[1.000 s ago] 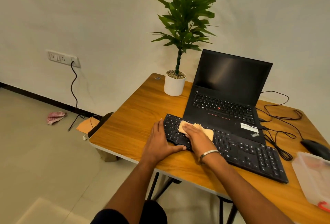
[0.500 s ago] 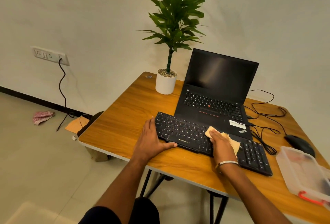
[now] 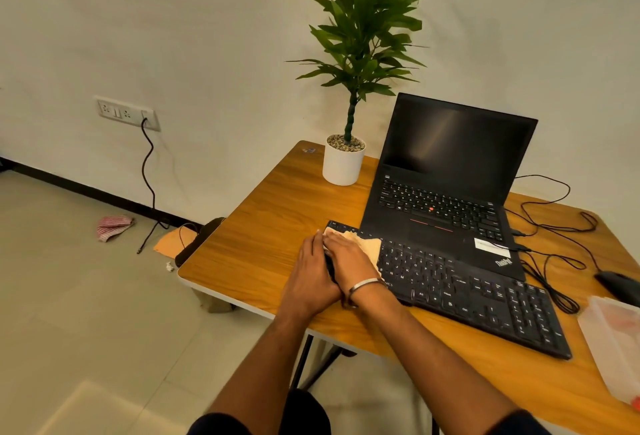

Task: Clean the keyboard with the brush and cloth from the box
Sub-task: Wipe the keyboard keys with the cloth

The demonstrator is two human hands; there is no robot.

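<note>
Fingers (image 3: 334,244) of right hand (image 3: 348,261) lie flat and together on the cloth (image 3: 369,245), pressing it on the far-left end of the keyboard (image 3: 467,292). Half a second ago that hand and cloth were toward the keyboard's right, by the number pad; a second ago mid-left. Now they sit at the left edge. Bracelet (image 3: 363,285) on right wrist. Left hand (image 3: 311,278) rests flat on the table (image 3: 263,244), straight fingers together, touching the keyboard's left end and right beside the right hand; earlier there was a gap between the hands, now they touch. Left hand itself hasn't shifted much, thumb hidden under the right hand.

Keyboard black, lies diagonal on the table, its far edge tucked under the front of the laptop (image 3: 450,199). Box (image 3: 613,341), clear plastic with a red bit at the bottom, cut off at the right edge of view; brush not visible, can't tell if inside. Mouse (image 3: 616,284) beyond the box, cables (image 3: 554,226) looped beside the laptop. Laptop open, screen dark. Potted plant (image 3: 346,160) in white pot left of the laptop at the table's far edge.

Floor: red-white rag (image 3: 114,226) near the wall, dark cord (image 3: 149,185) hanging from wall socket (image 3: 126,112). Camera view swung back right versus half a second ago.
</note>
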